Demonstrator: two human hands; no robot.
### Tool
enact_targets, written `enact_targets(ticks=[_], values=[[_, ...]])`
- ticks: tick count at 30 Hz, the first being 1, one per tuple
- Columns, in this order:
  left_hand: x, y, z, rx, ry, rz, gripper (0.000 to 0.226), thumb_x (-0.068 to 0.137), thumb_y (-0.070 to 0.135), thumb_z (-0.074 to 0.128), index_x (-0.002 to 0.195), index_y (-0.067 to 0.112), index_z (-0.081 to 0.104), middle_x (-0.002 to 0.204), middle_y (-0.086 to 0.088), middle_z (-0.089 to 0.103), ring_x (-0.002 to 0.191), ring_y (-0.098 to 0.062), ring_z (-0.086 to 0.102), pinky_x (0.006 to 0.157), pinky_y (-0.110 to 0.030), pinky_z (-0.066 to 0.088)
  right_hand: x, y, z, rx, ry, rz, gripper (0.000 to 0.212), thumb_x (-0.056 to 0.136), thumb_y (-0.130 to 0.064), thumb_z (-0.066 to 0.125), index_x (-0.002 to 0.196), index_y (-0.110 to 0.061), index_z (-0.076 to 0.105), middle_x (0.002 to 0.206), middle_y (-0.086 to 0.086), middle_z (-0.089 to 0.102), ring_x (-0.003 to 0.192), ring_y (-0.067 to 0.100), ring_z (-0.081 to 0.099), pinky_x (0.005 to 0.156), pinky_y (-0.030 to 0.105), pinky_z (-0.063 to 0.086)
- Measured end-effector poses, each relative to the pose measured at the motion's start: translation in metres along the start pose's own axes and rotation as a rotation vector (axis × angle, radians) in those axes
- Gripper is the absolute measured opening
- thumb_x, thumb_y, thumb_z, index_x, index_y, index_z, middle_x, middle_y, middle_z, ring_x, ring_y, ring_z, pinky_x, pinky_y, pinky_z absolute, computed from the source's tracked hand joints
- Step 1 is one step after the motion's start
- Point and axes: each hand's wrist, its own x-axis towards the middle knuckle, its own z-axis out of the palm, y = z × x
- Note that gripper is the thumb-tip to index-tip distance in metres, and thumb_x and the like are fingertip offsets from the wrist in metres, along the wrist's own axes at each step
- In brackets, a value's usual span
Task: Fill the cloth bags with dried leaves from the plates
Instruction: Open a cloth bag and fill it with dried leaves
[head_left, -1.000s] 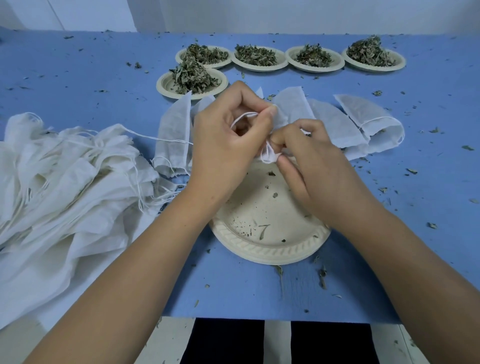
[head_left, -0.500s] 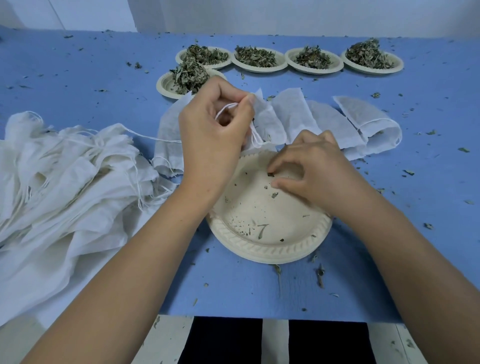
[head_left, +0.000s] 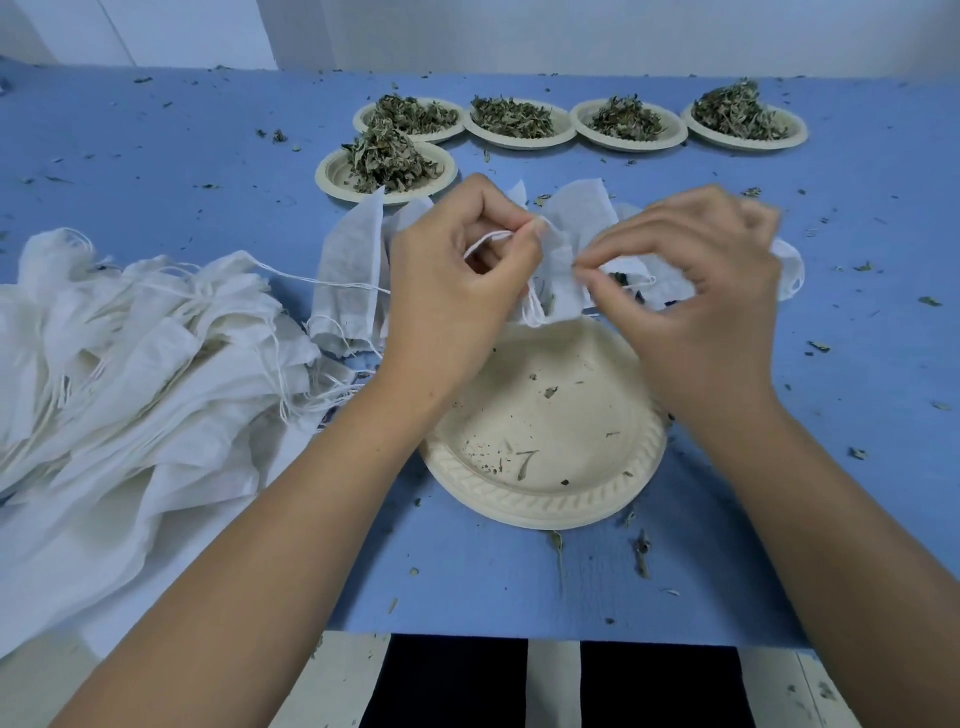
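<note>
My left hand (head_left: 457, 280) pinches the rim and drawstring of a small white cloth bag (head_left: 558, 275), held just above the far edge of a nearly bare cream plate (head_left: 545, 499) that carries only leaf crumbs. My right hand (head_left: 696, 291) is blurred, with its thumb and forefinger pinched together at the bag's other side. Whether they grip cloth or leaf bits is unclear. Several plates heaped with dried leaves stand behind, the nearest (head_left: 387, 161) and a row (head_left: 519, 122) beyond it.
A big heap of white cloth bags with loose strings (head_left: 135, 374) covers the table's left side. More flat bags (head_left: 353, 275) lie behind my hands. Leaf crumbs are scattered over the blue table (head_left: 857, 364). The table's front edge is close to me.
My right hand dropped to the near plate half a second ago, then rose back to the bag's mouth. My left hand kept its hold on the bag.
</note>
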Motion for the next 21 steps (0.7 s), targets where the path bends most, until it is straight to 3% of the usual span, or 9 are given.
enact_targets(ticks=[4, 7, 9, 11, 13, 15, 18, 21], values=[[-0.005, -0.001, 0.001, 0.064, -0.083, 0.109, 0.014, 0.086, 0.001, 0.067, 0.075, 0.007, 0.061, 0.064, 0.002, 0.062, 0.058, -0.008, 0.056, 0.056, -0.021, 0.044, -0.008, -0.003, 0.010, 0.123, -0.507, -0.130, 0.022, 0.086, -0.029, 0.058, 0.073, -0.014, 0.067, 0.083, -0.013, 0.066, 0.098, 0.014, 0.058, 0.100, 0.044, 0.031], [-0.007, -0.002, 0.001, 0.088, -0.127, 0.170, 0.012, 0.083, -0.001, 0.069, 0.074, 0.003, 0.062, 0.064, 0.002, 0.064, 0.060, -0.014, 0.059, 0.056, -0.026, 0.046, -0.008, 0.001, 0.012, 0.040, -0.647, -0.103, 0.034, 0.082, -0.040, 0.056, 0.083, -0.009, 0.068, 0.087, 0.005, 0.071, 0.089, 0.026, 0.062, 0.089, 0.040, 0.045], [-0.009, 0.001, 0.005, 0.124, -0.161, 0.199, 0.010, 0.081, -0.002, 0.070, 0.074, 0.003, 0.064, 0.066, -0.005, 0.065, 0.061, -0.022, 0.059, 0.057, -0.036, 0.047, -0.006, 0.004, 0.015, -0.032, -0.639, -0.067, 0.022, 0.081, -0.021, 0.064, 0.093, -0.002, 0.069, 0.087, 0.014, 0.071, 0.084, 0.032, 0.064, 0.075, 0.042, 0.051], [-0.008, 0.005, 0.008, 0.124, -0.161, 0.238, 0.010, 0.083, 0.001, 0.069, 0.076, 0.005, 0.064, 0.065, -0.002, 0.065, 0.064, -0.025, 0.060, 0.058, -0.038, 0.049, 0.000, 0.007, 0.014, -0.043, -0.534, -0.068, 0.008, 0.076, 0.003, 0.061, 0.081, 0.005, 0.068, 0.074, 0.019, 0.068, 0.069, 0.031, 0.064, 0.063, 0.035, 0.049], [0.002, 0.011, 0.004, 0.131, -0.158, 0.325, 0.007, 0.088, 0.008, 0.065, 0.081, 0.010, 0.064, 0.067, 0.010, 0.062, 0.066, -0.018, 0.062, 0.063, -0.029, 0.051, 0.010, 0.010, 0.009, -0.007, -0.314, -0.092, 0.012, 0.067, 0.011, 0.057, 0.062, 0.003, 0.062, 0.056, 0.016, 0.058, 0.050, 0.020, 0.049, 0.052, 0.025, 0.034], [0.024, 0.011, -0.005, 0.150, -0.091, 0.352, 0.008, 0.091, 0.009, 0.060, 0.085, 0.009, 0.066, 0.072, 0.016, 0.060, 0.067, -0.008, 0.061, 0.068, -0.020, 0.048, 0.024, 0.015, 0.007, 0.005, -0.110, -0.070, 0.026, 0.067, 0.013, 0.058, 0.051, -0.005, 0.048, 0.046, 0.011, 0.041, 0.047, 0.014, 0.028, 0.048, 0.025, 0.018], [0.067, -0.003, -0.021, 0.172, 0.144, 0.116, 0.011, 0.092, 0.006, 0.057, 0.087, 0.009, 0.066, 0.075, 0.008, 0.062, 0.070, -0.011, 0.059, 0.069, -0.020, 0.048, 0.045, 0.023, 0.014, -0.090, -0.035, 0.094, 0.050, 0.078, 0.007, 0.062, 0.054, -0.017, 0.025, 0.048, -0.003, 0.018, 0.047, 0.016, 0.017, 0.046, 0.026, 0.010], [0.120, -0.038, -0.040, 0.337, 0.314, -0.224, 0.024, 0.092, 0.010, 0.055, 0.069, 0.013, 0.055, 0.068, -0.001, 0.055, 0.068, -0.017, 0.050, 0.064, -0.027, 0.041, 0.042, 0.036, 0.035, -0.316, -0.194, 0.202, 0.036, 0.083, -0.004, 0.065, 0.056, -0.011, 0.043, 0.049, 0.007, 0.036, 0.049, 0.027, 0.037, 0.051, 0.030, 0.018]])
